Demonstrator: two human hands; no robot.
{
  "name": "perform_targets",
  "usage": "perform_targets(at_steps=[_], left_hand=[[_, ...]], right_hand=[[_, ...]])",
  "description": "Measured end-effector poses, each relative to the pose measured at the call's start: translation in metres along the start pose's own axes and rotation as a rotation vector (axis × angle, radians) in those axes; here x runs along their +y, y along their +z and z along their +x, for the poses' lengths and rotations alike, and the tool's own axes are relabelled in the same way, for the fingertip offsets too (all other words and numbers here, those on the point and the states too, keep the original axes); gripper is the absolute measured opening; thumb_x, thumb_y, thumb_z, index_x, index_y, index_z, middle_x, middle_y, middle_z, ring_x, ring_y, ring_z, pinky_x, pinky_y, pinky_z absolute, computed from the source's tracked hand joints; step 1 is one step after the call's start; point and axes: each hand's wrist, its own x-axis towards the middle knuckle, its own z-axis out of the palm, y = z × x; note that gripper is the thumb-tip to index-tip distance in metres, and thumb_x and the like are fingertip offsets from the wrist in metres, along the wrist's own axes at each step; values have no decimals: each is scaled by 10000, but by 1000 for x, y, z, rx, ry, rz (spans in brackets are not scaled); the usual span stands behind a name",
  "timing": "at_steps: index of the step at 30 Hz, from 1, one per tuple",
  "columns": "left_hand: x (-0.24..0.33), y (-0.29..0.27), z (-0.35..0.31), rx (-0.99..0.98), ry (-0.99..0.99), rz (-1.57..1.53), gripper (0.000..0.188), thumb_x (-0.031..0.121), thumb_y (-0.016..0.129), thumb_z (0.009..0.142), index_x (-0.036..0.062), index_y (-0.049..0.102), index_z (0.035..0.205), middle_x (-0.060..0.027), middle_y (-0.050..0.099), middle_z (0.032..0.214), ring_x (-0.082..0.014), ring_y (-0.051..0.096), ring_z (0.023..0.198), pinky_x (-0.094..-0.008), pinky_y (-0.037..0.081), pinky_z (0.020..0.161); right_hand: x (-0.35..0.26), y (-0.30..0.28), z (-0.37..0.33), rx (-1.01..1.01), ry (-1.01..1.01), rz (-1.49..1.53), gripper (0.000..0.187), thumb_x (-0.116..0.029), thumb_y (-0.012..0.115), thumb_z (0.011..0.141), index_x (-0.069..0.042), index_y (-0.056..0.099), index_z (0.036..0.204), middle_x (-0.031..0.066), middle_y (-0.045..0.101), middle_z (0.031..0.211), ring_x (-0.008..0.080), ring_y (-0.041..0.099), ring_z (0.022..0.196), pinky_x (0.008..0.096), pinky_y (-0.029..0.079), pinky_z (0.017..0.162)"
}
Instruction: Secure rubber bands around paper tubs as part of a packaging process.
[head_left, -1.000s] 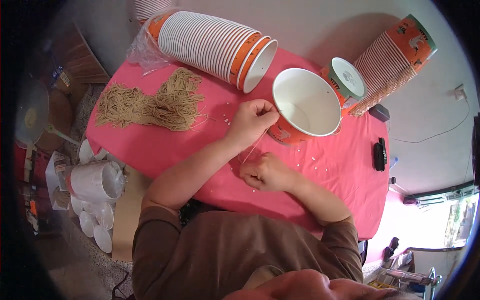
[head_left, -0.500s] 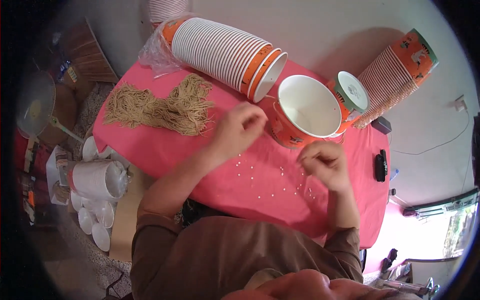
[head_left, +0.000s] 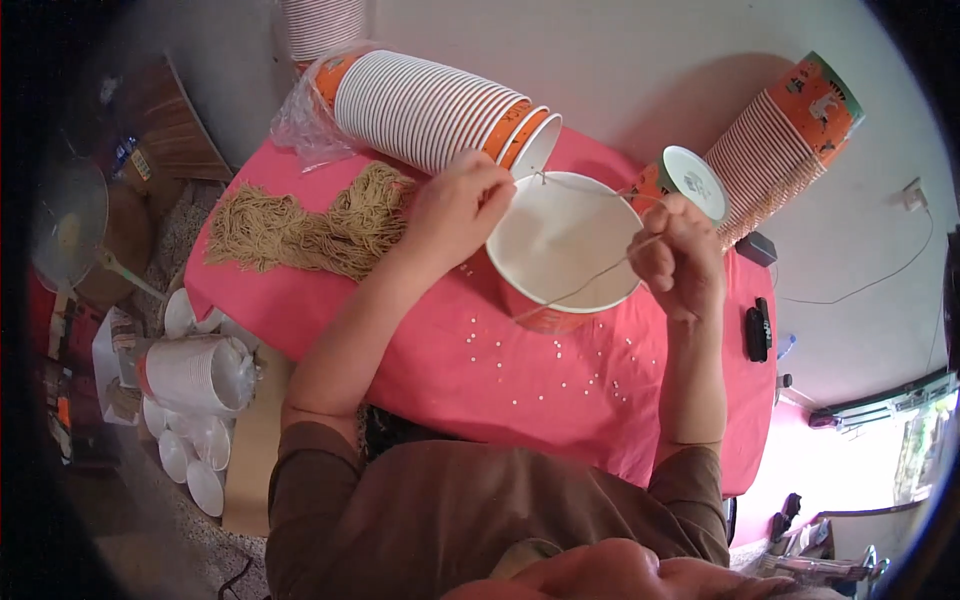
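Observation:
An open paper bucket (head_left: 565, 240), white inside and orange outside, stands in front of me on the table. A thin tan string (head_left: 600, 275) runs across its mouth and along its far rim, with a small knot-like bit at the far left. My right hand (head_left: 683, 255) is closed on the string in a raised loop by the bucket's right rim. At the far left rim, my left hand (head_left: 460, 205) has its fingers pinched together by the string's other end; the fingertips partly hide what they grip. A bundle of tan strings (head_left: 310, 225) lies left of this hand.
Behind lies a long stack of nested buckets (head_left: 440, 110) in clear plastic. Another leaning stack (head_left: 780, 140) and an upturned bucket (head_left: 695, 182) stand at the right. Small white bits (head_left: 565, 384) dot the pink cloth (head_left: 430, 345). A black object (head_left: 758, 330) lies near the right edge.
The bucket has shifted left and nearer to me. My left hand has moved up to its far rim. My right hand has risen and now draws out a string loop.

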Motion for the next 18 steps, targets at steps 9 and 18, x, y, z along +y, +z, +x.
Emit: perform_targets(at_steps=[9, 18], left_hand=[[74, -5, -24, -544, -388, -1011, 253, 103, 548, 950, -14, 581, 1172, 8, 596, 732, -32, 508, 576, -176, 417, 523], [58, -25, -49, -429, -485, -891, 184, 133, 579, 951, -25, 673, 958, -27, 644, 723, -24, 507, 538, -181, 411, 473]], right_hand=[[-1, 26, 14, -93, 67, 44, 152, -105, 485, 955, 15, 578, 949, 121, 620, 668, 188, 565, 475, 269, 457, 450], [-13, -15, 8, 146, -119, 33, 188, -147, 440, 996, -19, 575, 966, 105, 607, 662, 175, 561, 491, 257, 458, 463]])
